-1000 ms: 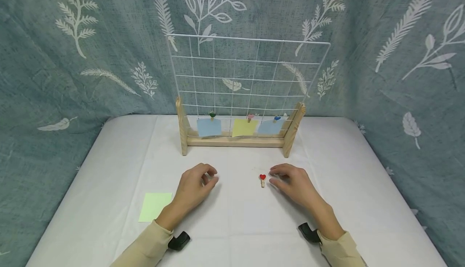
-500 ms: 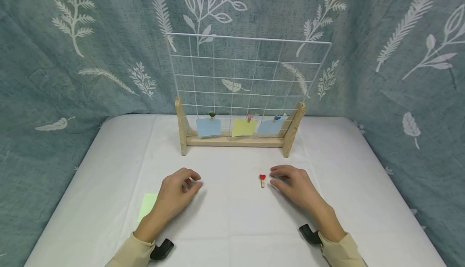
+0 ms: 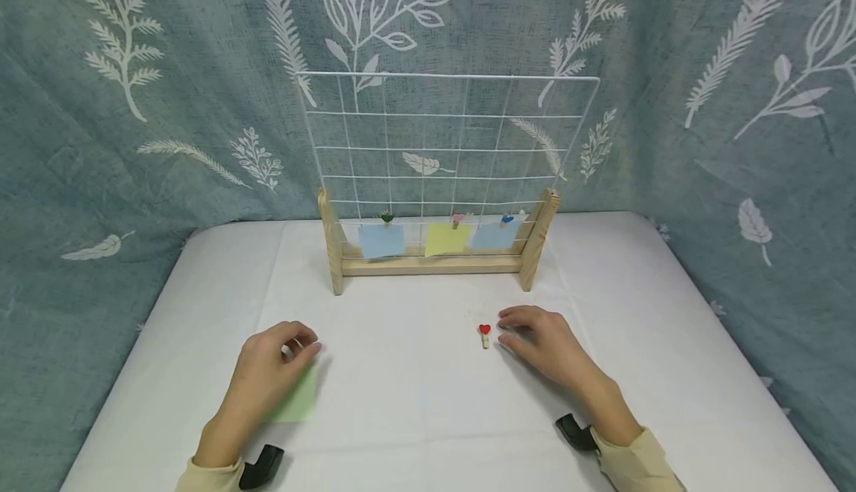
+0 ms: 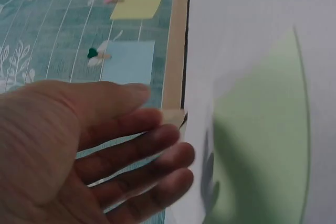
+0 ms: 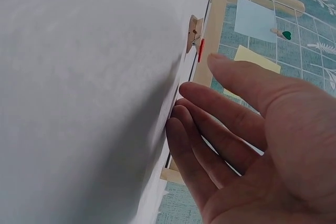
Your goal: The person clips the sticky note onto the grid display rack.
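Observation:
My left hand [image 3: 270, 373] hovers over a square green paper note [image 3: 297, 400] on the table, covering part of it in the head view. Its fingers are loosely bent with nothing between them; the left wrist view shows the green note [image 4: 262, 145] beside the fingertips. On the other side, my right hand [image 3: 545, 340] rests just right of a small wooden clothespin with a red heart [image 3: 484, 334], apart from it. Nothing is in that hand, and its fingers are relaxed. In the right wrist view the clothespin [image 5: 195, 34] lies beyond the thumb tip.
A white wire grid [image 3: 441, 115] stands in a wooden base [image 3: 428, 265] at the back. Two blue notes and a yellow note [image 3: 446, 241] hang low on it from heart clothespins. White cloth [image 3: 401, 403] covers the table; a patterned curtain [image 3: 221, 31] hangs behind.
My left hand has moved left and down, from the middle of the table to above the green note. The right hand and the red-heart clothespin have stayed in place.

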Motion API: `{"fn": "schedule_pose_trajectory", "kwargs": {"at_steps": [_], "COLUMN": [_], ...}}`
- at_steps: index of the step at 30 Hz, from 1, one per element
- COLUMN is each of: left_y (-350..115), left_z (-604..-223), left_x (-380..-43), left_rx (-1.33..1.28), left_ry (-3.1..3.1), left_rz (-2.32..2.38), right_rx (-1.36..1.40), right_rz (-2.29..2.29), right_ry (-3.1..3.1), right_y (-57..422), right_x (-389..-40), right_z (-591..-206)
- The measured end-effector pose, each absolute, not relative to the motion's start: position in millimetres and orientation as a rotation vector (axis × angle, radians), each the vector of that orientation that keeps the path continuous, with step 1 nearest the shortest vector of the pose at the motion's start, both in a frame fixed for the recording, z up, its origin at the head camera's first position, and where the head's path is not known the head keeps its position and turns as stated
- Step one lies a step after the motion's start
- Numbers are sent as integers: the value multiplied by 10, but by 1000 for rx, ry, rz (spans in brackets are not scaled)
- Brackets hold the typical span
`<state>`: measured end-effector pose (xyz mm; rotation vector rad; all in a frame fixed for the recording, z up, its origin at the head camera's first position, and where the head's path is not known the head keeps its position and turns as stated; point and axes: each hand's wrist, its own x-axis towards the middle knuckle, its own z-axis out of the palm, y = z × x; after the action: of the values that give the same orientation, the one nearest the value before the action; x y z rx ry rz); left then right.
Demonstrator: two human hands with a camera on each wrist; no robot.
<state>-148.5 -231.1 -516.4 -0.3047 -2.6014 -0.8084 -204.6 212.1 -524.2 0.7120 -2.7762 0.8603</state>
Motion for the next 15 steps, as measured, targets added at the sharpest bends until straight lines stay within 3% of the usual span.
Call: {"fn": "schedule_pose_trajectory", "kwargs": {"at_steps": [15], "left_y": [-2714], "left_z": [-5136], "left_x": [-1411], "left_rx": [-83], "left_ry": [-2843], "left_rz": [-710], "right_rx": [820], "right_rz": [874], "right_ry": [-2733], "right_y": [2008], "right_x": [-2132], "right_z": [-5251]}}
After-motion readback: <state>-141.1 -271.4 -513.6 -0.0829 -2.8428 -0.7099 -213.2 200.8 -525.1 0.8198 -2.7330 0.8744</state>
